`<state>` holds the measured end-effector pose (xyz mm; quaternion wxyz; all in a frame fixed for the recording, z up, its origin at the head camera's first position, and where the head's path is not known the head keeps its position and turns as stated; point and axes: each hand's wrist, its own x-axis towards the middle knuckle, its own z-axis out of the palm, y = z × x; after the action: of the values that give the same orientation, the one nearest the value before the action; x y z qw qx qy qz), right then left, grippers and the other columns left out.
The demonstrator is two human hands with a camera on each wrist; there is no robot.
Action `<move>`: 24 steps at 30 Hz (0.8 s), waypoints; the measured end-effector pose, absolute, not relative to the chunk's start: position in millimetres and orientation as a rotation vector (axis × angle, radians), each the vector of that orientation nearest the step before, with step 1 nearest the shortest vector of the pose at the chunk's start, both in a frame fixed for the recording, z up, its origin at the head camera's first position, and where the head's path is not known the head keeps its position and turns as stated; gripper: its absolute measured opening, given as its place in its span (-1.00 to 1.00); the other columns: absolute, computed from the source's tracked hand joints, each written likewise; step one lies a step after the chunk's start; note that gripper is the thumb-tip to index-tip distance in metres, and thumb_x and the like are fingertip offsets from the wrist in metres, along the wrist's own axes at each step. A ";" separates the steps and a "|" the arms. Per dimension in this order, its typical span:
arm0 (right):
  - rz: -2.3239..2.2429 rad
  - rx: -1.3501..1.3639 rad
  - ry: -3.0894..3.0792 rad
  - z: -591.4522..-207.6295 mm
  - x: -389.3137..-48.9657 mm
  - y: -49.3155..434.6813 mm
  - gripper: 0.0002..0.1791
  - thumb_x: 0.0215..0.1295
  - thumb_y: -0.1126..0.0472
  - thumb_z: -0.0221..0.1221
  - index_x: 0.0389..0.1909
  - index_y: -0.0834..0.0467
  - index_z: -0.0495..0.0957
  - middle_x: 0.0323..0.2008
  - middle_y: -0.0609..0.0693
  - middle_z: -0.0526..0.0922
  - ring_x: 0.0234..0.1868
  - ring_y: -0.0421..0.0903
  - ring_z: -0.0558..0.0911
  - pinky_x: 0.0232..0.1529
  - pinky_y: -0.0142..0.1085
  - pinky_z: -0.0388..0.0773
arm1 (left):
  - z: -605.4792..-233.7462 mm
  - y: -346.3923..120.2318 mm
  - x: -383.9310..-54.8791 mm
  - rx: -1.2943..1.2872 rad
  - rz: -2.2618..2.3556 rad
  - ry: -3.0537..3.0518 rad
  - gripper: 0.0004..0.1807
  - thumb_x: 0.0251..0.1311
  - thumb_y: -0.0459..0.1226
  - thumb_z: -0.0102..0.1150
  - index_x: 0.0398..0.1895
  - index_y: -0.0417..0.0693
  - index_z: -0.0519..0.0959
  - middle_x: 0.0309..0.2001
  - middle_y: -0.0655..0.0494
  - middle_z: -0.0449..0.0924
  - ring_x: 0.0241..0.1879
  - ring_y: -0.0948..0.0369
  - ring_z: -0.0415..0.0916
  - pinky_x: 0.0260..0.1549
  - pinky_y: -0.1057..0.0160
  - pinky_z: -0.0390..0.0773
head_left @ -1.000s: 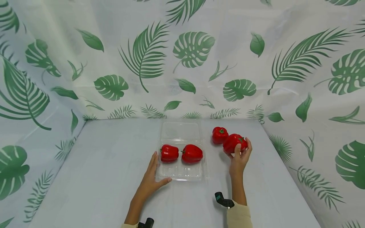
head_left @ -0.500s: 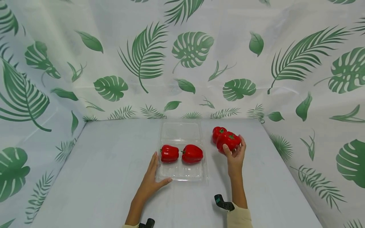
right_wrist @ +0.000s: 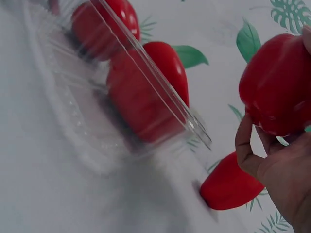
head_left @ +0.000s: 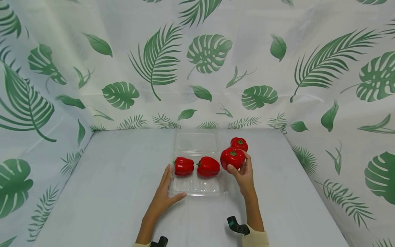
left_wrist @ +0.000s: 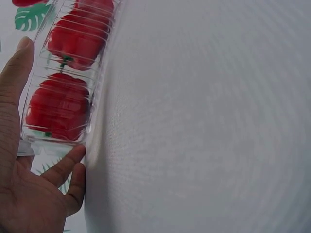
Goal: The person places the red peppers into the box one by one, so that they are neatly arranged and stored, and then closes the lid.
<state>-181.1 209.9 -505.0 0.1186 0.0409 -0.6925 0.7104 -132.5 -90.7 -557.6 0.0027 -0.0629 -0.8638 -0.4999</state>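
A clear plastic clamshell container [head_left: 195, 188] lies open in the middle, its lid [head_left: 196, 141] folded toward the back wall. Two red bell peppers lie side by side in its back half: a left pepper [head_left: 183, 166] and a right pepper [head_left: 208, 167]. My left hand [head_left: 165, 197] rests against the container's left side and near corner, fingers extended and thumb spread along the front edge. With thumb and fingers my right hand [head_left: 245, 175] grips a third bell pepper [head_left: 232, 158], raised beside the container's right rim, green stem facing up.
Another red bell pepper [head_left: 239, 143] stands on the white table [head_left: 123, 178] behind the right hand. A leaf-printed sheet [head_left: 172, 65] encloses the back and both sides. Wrist cameras are strapped on both arms, the right one [head_left: 238, 226] just above the sleeve.
My right hand has carried its bell pepper left, from beside the standing pepper to the container's right edge, turning its stem upward. The left hand and the container have stayed put.
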 end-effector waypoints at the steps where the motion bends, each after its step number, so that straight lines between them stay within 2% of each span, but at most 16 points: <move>1: 2.074 0.161 -2.049 -504.4 -179.5 207.4 -0.10 0.09 0.42 0.32 0.42 0.04 0.10 0.31 -0.08 0.33 0.32 -0.12 0.37 0.04 -0.43 0.61 | -557.6 -90.6 -132.5 -0.198 -1.568 -2.708 0.22 -0.05 0.01 0.47 0.58 0.11 -0.13 0.59 0.27 -0.23 0.56 0.04 -0.12 0.38 -0.16 0.15; 7: 2.035 0.335 -2.153 -503.9 -173.5 195.6 -0.09 0.08 0.40 0.34 0.43 0.10 0.11 0.32 0.00 0.33 0.31 -0.19 0.38 0.09 -0.44 0.58 | -558.9 -89.7 -133.2 -0.230 -1.555 -2.698 0.21 -0.03 0.01 0.46 0.58 0.06 -0.13 0.60 0.20 -0.22 0.55 -0.01 -0.09 0.37 -0.18 0.18; 16: 2.058 0.336 -2.207 -508.7 -171.7 185.8 -0.15 0.20 0.35 0.25 0.46 0.05 0.05 0.32 -0.04 0.29 0.32 -0.25 0.32 0.08 -0.45 0.58 | -560.3 -89.1 -133.9 -0.229 -1.554 -2.703 0.22 -0.04 0.03 0.46 0.58 0.10 -0.14 0.60 0.27 -0.25 0.56 0.02 -0.13 0.38 -0.19 0.16; 20: 2.101 0.304 -2.240 -508.9 -170.1 181.5 -0.13 0.18 0.34 0.27 0.45 0.05 0.03 0.34 -0.02 0.27 0.33 -0.20 0.31 0.08 -0.42 0.59 | -560.2 -89.0 -133.5 -0.221 -1.544 -2.707 0.23 -0.04 0.04 0.46 0.58 0.09 -0.15 0.60 0.24 -0.26 0.56 0.01 -0.13 0.38 -0.19 0.17; 24: 2.148 0.282 -2.302 -507.7 -167.8 174.1 -0.10 0.15 0.31 0.32 0.41 0.07 -0.01 0.34 0.10 0.29 0.33 -0.06 0.32 0.06 -0.28 0.64 | -559.7 -89.5 -133.1 -0.199 -1.531 -2.719 0.23 -0.04 0.05 0.46 0.59 0.11 -0.16 0.60 0.26 -0.28 0.56 0.03 -0.12 0.38 -0.18 0.17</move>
<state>-167.8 174.1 -507.7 -0.0098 0.0891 -0.7282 0.6795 -133.1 -89.5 -559.7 0.0074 -0.0636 -0.8695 -0.4897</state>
